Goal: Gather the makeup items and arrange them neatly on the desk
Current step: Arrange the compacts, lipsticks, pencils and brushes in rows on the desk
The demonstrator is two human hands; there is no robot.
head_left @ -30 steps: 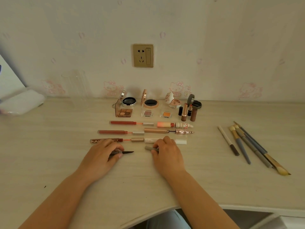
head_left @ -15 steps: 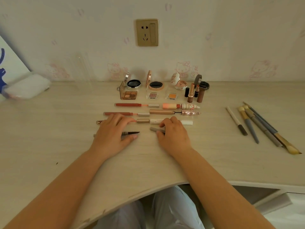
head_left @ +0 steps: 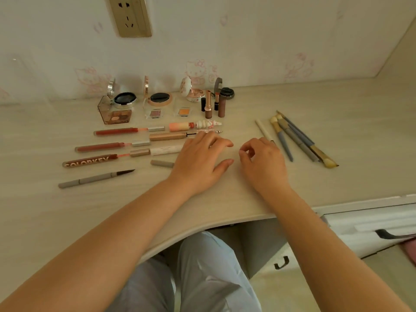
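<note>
Both hands over the desk between the rows and the brushes

Left hand (head_left: pixel 200 158) lies palm down on the desk (head_left: pixel 337 181) with its fingers straight and slightly spread, holding nothing; its fingertips cover the right ends of the lower rows of makeup. Right hand (head_left: pixel 262 161) sits just beside it, fingers loosely curled with thumb and forefinger near each other, and nothing can be seen between them. Its knuckles are close to the near end of a white pencil (head_left: pixel 263 129)

Left of the hands, three lip gloss tubes lie in parallel rows, the nearest one marked COLORKEY (head_left: pixel 90 162), each with its wand and cap drawn out to the right. A grey eyeliner pen (head_left: pixel 94 178) lies uncapped in front of them, tilted, and its grey cap (head_left: pixel 162 163) lies apart from it, touching the left hand's edge. Behind the rows stand open compacts (head_left: pixel 125 100), a small eyeshadow palette (head_left: pixel 118 115), two little square pans and a cluster of upright lipsticks (head_left: pixel 212 104)

To the right, well apart from the rows, a bundle of makeup brushes (head_left: pixel 299 138) lies slanted, the handles overlapping
</note>
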